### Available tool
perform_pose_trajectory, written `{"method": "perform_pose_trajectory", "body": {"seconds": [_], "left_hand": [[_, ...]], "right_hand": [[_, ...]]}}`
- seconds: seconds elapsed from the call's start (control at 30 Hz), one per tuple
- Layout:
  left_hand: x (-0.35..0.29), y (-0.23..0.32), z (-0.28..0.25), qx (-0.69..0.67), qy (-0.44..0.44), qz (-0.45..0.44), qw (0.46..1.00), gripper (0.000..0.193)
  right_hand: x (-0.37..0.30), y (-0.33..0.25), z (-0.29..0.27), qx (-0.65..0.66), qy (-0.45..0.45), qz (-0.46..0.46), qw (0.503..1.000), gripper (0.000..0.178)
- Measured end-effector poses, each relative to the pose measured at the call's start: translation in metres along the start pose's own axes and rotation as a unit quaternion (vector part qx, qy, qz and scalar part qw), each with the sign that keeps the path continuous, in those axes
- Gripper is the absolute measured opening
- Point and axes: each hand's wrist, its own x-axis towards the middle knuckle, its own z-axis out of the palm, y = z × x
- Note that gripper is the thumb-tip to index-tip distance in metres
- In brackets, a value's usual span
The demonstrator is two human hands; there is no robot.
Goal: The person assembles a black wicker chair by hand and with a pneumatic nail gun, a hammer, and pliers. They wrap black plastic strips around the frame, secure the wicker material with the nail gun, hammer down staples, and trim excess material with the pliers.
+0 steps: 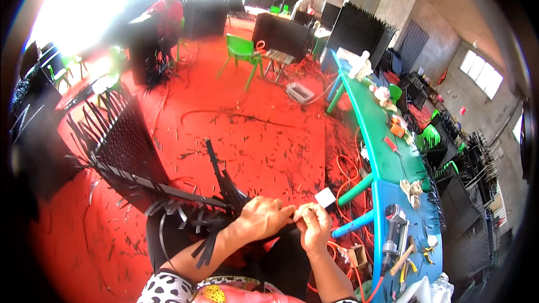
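Woven black panel (126, 151) lies over littered red floor (252, 134).

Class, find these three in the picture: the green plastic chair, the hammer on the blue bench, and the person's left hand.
green plastic chair (242, 48), head view, on its backrest.
hammer (402, 258), head view, on its wooden handle.
left hand (265, 217), head view, on the back of the hand, gripping black strips.

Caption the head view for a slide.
Both hands, left hand and right hand, grip black weaving strips of a woven panel beside a tool-strewn workbench.
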Motion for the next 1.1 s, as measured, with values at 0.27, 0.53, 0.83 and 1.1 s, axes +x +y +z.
{"method": "perform_pose_trajectory", "body": {"seconds": [0.27, 0.53, 0.83, 1.1], "left_hand": [[-0.01, 0.017, -0.008, 0.01, -0.012, 0.008, 1.0, 0.021], [-0.014, 0.01, 0.001, 0.014, 0.054, -0.016, 0.998, 0.03], [-0.011, 0.01, 0.002, -0.009, 0.022, -0.062, 0.998, 0.032], [-0.014, 0.017, 0.005, -0.003, 0.042, -0.075, 0.996, 0.03]], "right_hand": [[-0.02, -0.013, 0.0, -0.038, -0.013, 0.003, 0.999, 0.015], [-0.013, -0.022, 0.009, -0.154, -0.027, -0.031, 0.987, 0.014], [-0.002, -0.004, -0.002, -0.074, -0.047, -0.049, 0.995, 0.017], [0.028, -0.016, 0.0, -0.401, -0.119, -0.288, 0.861, 0.011]]}}
